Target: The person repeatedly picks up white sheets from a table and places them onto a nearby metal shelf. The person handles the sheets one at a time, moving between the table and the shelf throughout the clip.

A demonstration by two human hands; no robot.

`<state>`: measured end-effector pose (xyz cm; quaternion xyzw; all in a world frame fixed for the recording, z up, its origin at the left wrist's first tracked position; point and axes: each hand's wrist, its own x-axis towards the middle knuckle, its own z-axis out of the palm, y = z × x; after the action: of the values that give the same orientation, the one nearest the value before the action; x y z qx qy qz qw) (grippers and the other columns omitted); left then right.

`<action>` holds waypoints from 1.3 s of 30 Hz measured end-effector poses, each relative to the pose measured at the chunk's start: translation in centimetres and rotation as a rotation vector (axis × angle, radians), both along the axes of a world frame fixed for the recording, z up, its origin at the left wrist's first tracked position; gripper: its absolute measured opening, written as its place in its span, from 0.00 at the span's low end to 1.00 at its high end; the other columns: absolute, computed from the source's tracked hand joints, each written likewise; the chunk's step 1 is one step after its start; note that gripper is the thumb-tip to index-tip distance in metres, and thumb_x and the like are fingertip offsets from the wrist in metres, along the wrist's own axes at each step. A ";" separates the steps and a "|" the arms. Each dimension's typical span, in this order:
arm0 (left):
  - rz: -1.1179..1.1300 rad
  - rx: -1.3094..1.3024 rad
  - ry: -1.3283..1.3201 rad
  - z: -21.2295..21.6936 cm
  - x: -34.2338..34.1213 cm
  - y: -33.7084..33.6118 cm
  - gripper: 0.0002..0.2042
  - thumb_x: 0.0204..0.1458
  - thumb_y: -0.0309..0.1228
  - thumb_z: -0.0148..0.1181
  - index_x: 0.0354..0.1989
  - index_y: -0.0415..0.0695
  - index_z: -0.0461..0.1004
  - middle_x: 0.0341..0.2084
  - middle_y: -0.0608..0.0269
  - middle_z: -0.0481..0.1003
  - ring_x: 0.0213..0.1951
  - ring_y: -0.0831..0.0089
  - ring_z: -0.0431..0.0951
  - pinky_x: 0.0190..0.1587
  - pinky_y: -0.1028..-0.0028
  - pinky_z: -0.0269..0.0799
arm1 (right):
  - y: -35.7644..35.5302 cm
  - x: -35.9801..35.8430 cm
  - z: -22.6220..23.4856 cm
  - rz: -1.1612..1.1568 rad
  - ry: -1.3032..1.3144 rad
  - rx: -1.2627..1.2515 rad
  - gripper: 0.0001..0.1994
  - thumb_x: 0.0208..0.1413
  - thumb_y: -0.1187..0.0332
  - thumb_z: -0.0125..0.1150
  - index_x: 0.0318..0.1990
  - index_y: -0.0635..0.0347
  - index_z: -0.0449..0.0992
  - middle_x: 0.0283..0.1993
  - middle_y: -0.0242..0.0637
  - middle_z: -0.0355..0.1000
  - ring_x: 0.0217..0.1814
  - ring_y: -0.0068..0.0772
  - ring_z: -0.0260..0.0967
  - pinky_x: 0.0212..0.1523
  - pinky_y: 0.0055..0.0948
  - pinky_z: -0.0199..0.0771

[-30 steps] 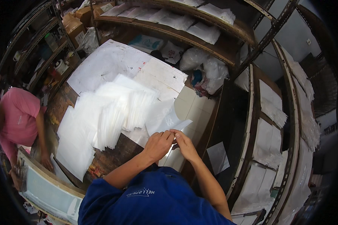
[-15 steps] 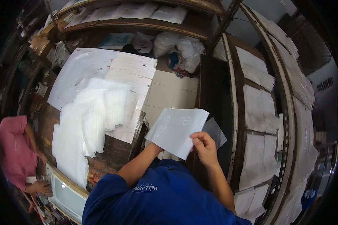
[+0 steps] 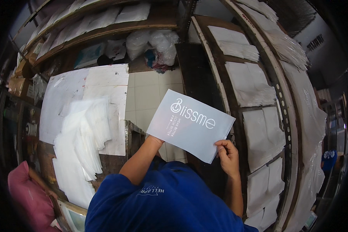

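A small stack of frosted grey-white plastic bags (image 3: 181,139) with white printing is held tilted in front of me. My left hand (image 3: 157,141) reaches under its left end; only the wrist shows and the fingers are hidden beneath. At the lower right corner, my right hand (image 3: 228,154) pinches the edge between thumb and fingers. The stack's layered edges show on its right side.
A table at left bears white boards (image 3: 65,89) and a fanned pile of translucent white bags (image 3: 81,135). Racks (image 3: 216,77) of laid-out bags line the right. Shelves (image 3: 104,29) stand behind, with stuffed plastic sacks (image 3: 158,42) below. A person in pink (image 3: 29,193) is at lower left.
The stack has swung to the right and turned its printed face more toward me. My right hand has moved right with its corner. My view has turned rightward.
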<state>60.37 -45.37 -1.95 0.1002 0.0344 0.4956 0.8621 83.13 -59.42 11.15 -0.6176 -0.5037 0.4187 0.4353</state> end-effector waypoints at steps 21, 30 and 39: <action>-0.394 -0.415 0.227 -3.7 4.2 -2.5 0.25 0.62 0.44 0.40 0.63 0.42 0.58 0.65 0.45 0.56 0.66 0.54 0.56 0.65 0.55 0.55 | -18.9 7.5 26.7 -0.689 -0.999 0.372 0.11 0.55 0.74 0.52 0.46 0.60 0.72 0.39 0.37 0.74 0.41 0.29 0.72 0.42 0.30 0.72; -0.485 -0.448 0.523 -10.9 3.9 -4.7 0.20 0.60 0.40 0.44 0.51 0.38 0.69 0.53 0.46 0.69 0.54 0.55 0.70 0.56 0.59 0.67 | -43.8 14.2 33.0 -1.542 -0.922 0.218 0.07 0.58 0.68 0.51 0.43 0.57 0.71 0.35 0.26 0.67 0.37 0.17 0.62 0.38 0.18 0.63; -0.592 -0.387 0.622 -15.7 9.3 -6.5 0.21 0.59 0.38 0.44 0.56 0.38 0.63 0.60 0.43 0.61 0.62 0.48 0.60 0.64 0.53 0.56 | -55.0 21.3 26.1 -1.463 -1.199 -0.381 0.10 0.54 0.67 0.56 0.41 0.63 0.71 0.31 0.45 0.72 0.35 0.38 0.70 0.40 0.35 0.69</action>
<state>69.68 -51.88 -17.66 0.0867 0.3529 0.1593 0.9179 104.39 -114.45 37.22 -0.9502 -0.0566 -0.2666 0.1513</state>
